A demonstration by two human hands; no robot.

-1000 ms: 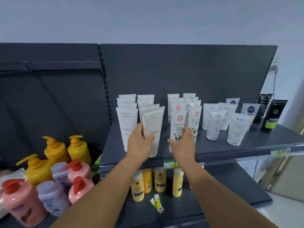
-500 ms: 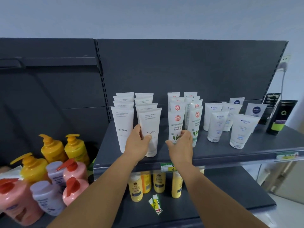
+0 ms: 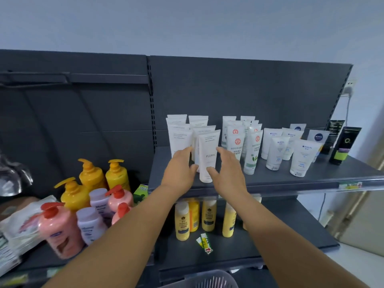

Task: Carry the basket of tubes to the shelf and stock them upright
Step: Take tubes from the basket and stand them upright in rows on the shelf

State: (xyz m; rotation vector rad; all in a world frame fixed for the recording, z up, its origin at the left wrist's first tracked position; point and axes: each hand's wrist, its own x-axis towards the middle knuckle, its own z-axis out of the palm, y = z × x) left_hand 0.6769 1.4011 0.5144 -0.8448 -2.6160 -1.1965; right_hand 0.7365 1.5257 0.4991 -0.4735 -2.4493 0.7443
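we see both hands raised to the dark grey matte metal shelf (image 3: 311, 179), flanking the front white soft-plastic tube printed "floral" (image 3: 208, 156), which stands upright on its flat cap near the shelf's front edge. the left hand (image 3: 180, 173) sits at the tube's left side with fingers lightly curved and close together, thumb reaching toward the tube's lower edge; we cannot tell whether it touches. the right hand (image 3: 228, 173) is at the tube's right side, fingers loosely spread and curved, thumb tip at the lower front of the tube, seemingly touching. neither hand closes around it.

behind it stand more plain white tubes in two rows (image 3: 178, 134), all with flat crimped tops. just to the right are white tubes with a red round seal and green leaf print (image 3: 252, 150), carrying chinese text we cannot read. further right stand squat white tubes with small blue lettering (image 3: 301, 156), then a white tube with the round blue "nivea" badge (image 3: 318, 137), and a black tube with a lime band and a "q" mark (image 3: 345, 145).

at the bottom edge, the rim of a pale slotted plastic basket (image 3: 209, 279) shows below the arms.
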